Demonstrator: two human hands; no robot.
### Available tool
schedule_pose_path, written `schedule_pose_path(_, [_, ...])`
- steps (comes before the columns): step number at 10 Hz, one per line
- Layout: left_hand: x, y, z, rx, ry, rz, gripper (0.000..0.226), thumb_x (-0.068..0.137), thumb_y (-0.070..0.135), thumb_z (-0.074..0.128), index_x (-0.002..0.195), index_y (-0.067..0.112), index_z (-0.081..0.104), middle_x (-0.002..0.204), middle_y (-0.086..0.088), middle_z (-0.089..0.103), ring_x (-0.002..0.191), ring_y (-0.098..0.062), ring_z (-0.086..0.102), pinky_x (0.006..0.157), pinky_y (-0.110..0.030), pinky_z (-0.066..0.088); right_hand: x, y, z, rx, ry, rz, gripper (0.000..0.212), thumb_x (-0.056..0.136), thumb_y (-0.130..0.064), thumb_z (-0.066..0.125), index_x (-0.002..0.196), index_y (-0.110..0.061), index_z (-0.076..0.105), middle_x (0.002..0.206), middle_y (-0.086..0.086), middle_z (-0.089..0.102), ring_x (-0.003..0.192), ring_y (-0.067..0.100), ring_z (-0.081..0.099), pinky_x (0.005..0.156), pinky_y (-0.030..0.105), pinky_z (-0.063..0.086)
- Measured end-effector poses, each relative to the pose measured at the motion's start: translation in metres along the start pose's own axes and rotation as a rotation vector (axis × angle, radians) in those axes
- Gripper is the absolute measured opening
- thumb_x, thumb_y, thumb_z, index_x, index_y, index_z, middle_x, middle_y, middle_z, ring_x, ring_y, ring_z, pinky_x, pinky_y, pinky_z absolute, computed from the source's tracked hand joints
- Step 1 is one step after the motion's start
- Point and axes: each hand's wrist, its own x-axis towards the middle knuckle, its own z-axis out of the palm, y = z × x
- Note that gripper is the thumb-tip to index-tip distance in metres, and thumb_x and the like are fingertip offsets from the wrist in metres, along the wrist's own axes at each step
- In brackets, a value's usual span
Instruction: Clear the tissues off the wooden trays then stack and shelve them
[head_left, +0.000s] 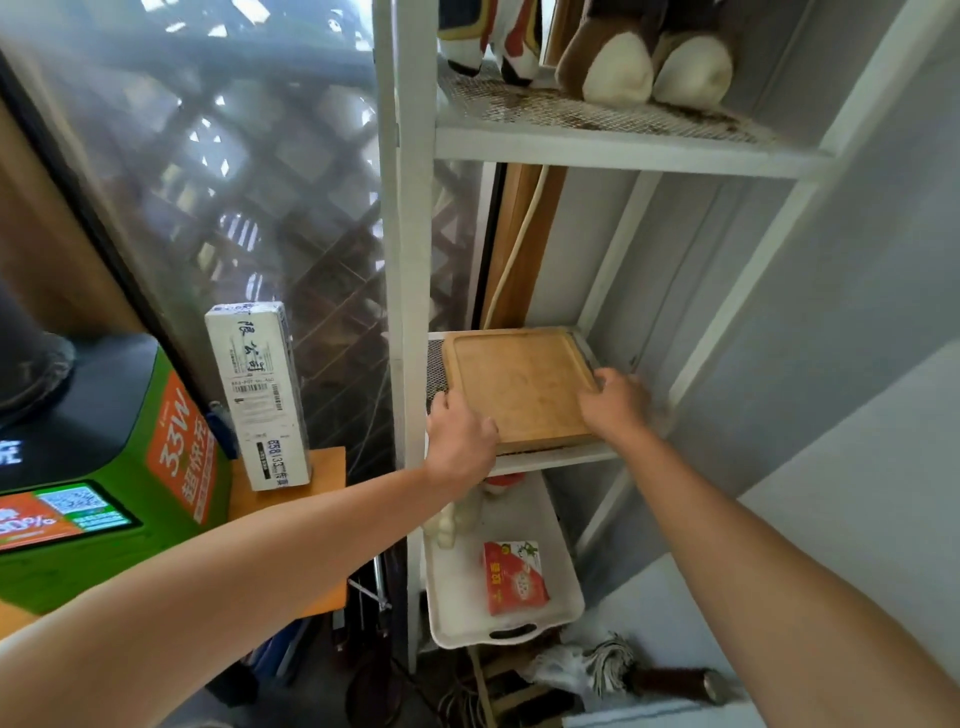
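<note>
A stack of square wooden trays (519, 382) lies flat on the middle mesh shelf (435, 364) of a white metal rack. The top tray's inside is bare, with no tissues on it. My left hand (460, 441) grips the stack's near left corner, fingers curled over its edge. My right hand (615, 405) holds the near right edge, fingers on the rim. Both arms reach in from the bottom of the view.
Plush toys (644, 57) sit on the upper mesh shelf. Below, a white plastic tray (457, 597) holds a red packet (514, 577). Left of the rack stand a white carton (260, 395) on an orange table and a green kiosk (104, 467). A grey wall is at right.
</note>
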Motion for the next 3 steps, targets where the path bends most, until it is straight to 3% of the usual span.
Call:
schedule_pose_path(1, [-0.016,-0.001,-0.005,0.05,-0.055,0.084,0.06,0.096,0.018,0.053,0.15,0.008,0.027,0.154,-0.013,0.027,0.141,-0.031,0.028,0.115,-0.041,0.029,-0.032,-0.005,-0.01,-0.095,0.062,-0.052,0.045,0.09,-0.026,0.058,0.131,-0.009,0.057,0.126,0.022,0.054,0.112,0.038,0.053,0.084,0.033,0.04])
schedule_pose_path(2, [-0.036,-0.008,-0.01,0.199,-0.143,0.241,0.06,0.097,0.03,0.054,0.15,0.013,0.032,0.158,-0.01,0.027,0.146,-0.032,0.02,0.12,-0.048,0.023,-0.073,-0.007,-0.021,-0.102,0.066,-0.084,0.035,0.091,-0.022,0.055,0.12,-0.006,0.063,0.115,0.02,0.059,0.104,0.036,0.057,0.081,0.034,0.044])
schedule_pose_path(3, [-0.054,-0.023,-0.024,0.276,-0.261,0.411,0.046,0.097,0.036,0.054,0.139,0.018,0.047,0.141,-0.009,0.049,0.133,-0.029,0.035,0.112,-0.047,0.034,-0.121,-0.009,-0.023,-0.073,0.044,-0.093,0.016,0.09,-0.021,0.053,0.079,-0.013,0.063,0.087,0.009,0.063,0.08,0.029,0.058,0.066,0.031,0.042])
